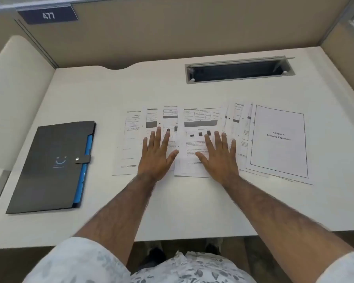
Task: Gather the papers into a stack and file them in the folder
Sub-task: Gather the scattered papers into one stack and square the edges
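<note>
Papers (pixel 202 127) spread, under both flat hands

Bright, even overhead light on the desk (pixel 192 201); faint shadows, slight softness, wide-angle bending toward its edges.

We see a partitioned study carrel or office cubicle: beige divider panels (pixel 172 27), numbered plate "477" (pixel 48 15) upper left, desk (pixel 90 94) with cable tray (pixel 239 70).

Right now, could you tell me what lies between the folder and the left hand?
In the head view, mostly bare desk, then the leftmost sheets of the papers. The folder lies shut and apart from them; the left hand rests flat on the spread.
</note>
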`<state>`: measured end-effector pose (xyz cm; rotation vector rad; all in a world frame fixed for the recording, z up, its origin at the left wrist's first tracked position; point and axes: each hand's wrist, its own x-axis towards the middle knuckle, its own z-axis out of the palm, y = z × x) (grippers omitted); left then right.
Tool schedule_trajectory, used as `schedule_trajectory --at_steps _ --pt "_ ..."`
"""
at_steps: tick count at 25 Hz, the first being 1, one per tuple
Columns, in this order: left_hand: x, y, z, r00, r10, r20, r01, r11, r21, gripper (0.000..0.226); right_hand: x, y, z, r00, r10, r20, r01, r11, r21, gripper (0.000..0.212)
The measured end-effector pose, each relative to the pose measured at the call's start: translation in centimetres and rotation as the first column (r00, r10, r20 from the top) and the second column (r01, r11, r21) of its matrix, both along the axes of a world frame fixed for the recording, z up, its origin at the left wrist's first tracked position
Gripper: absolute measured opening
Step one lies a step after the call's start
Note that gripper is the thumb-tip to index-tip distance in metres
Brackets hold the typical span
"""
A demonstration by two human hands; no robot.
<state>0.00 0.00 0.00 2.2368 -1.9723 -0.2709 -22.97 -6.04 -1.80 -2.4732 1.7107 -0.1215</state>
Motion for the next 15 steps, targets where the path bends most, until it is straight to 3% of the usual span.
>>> schedule_trajectory --at_steps 4,7,12,15 --pt "-0.7 1.2 -1.9 0.999 -0.026 0.020 0.023 0.992 0.122 0.084 -0.2 0.9 -1.4 0.999 0.010 -0.043 -0.009 0.999 0.032 0.080" --pt "-0.8 1.2 -2.6 1.000 -0.029 0.008 0.028 0.992 0.120 0.087 -0.1 0.9 -1.7 1.000 -0.004 0.023 0.002 0.998 0.067 0.078" --pt "-2.7 -1.4 -1.3 0.996 -0.086 0.016 0.086 0.996 -0.003 0.078 -1.9 0.0 -0.9 0.963 -0.031 0.268 0.038 0.999 -0.021 0.073" --pt "-5.8 -5.0 0.5 0.976 -0.216 -0.019 0.216 0.976 -0.025 0.080 -6.3 -3.4 -0.1 0.926 -0.061 0.372 0.120 0.983 -0.137 0.056"
